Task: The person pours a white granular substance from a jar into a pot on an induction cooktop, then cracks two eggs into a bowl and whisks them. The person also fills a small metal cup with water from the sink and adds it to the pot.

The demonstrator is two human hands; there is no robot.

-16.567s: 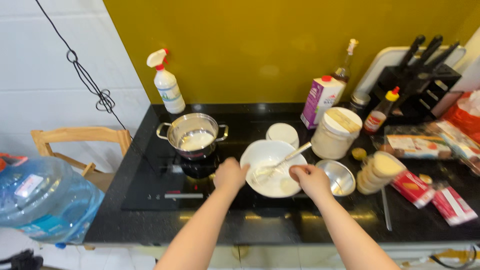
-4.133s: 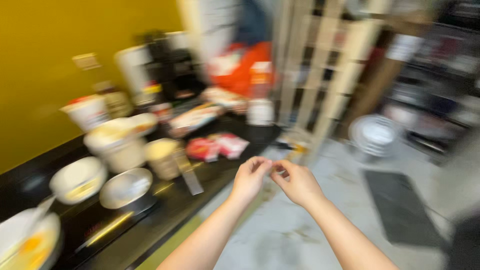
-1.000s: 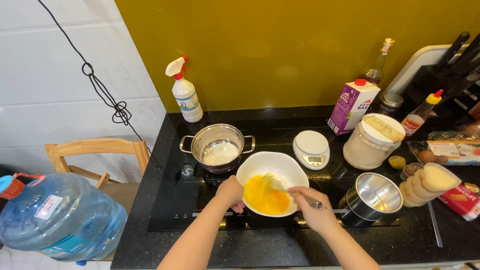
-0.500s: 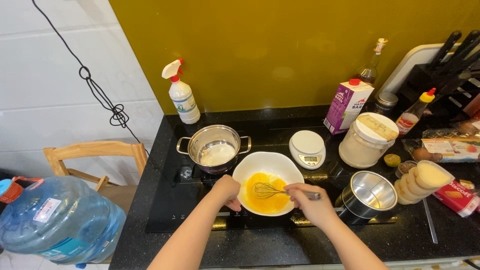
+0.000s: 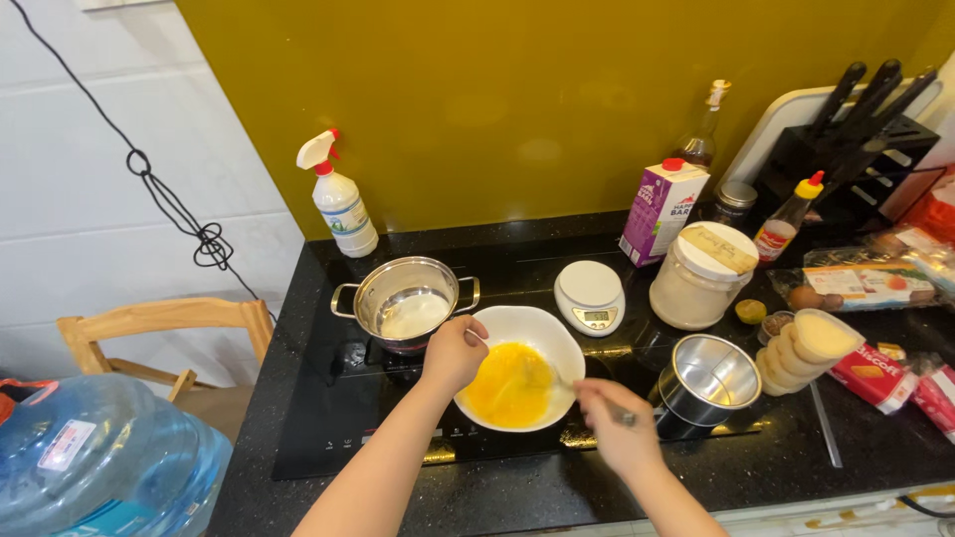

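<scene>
Head view, left hand (image 5: 455, 350): fingers curled over the near-left rim of the white bowl (image 5: 557, 333), gripping it, apparently to keep it from sliding.
Head view, right hand (image 5: 617, 435): closed around the handle of a whisk (image 5: 557, 380), which is blurred; its wire end sits in the yellow beaten egg (image 5: 507, 386).
Bowl: rests on the black cooktop (image 5: 328, 418) directly in front of the person, within reach of both hands.
Left of the bowl: a steel saucepan (image 5: 406, 301) with white liquid inside, just beside the left hand, on the cooktop.
Behind the bowl: a small white kitchen scale (image 5: 590, 295), near but apart.
Right of the bowl: an empty steel cup (image 5: 708, 380), a lidded white jar (image 5: 700, 275) and a milk carton (image 5: 663, 210), grouped on the counter (image 5: 756, 467) close at hand.
Far left corner: a spray bottle (image 5: 339, 205) stands against the yellow wall, away from the food.
</scene>
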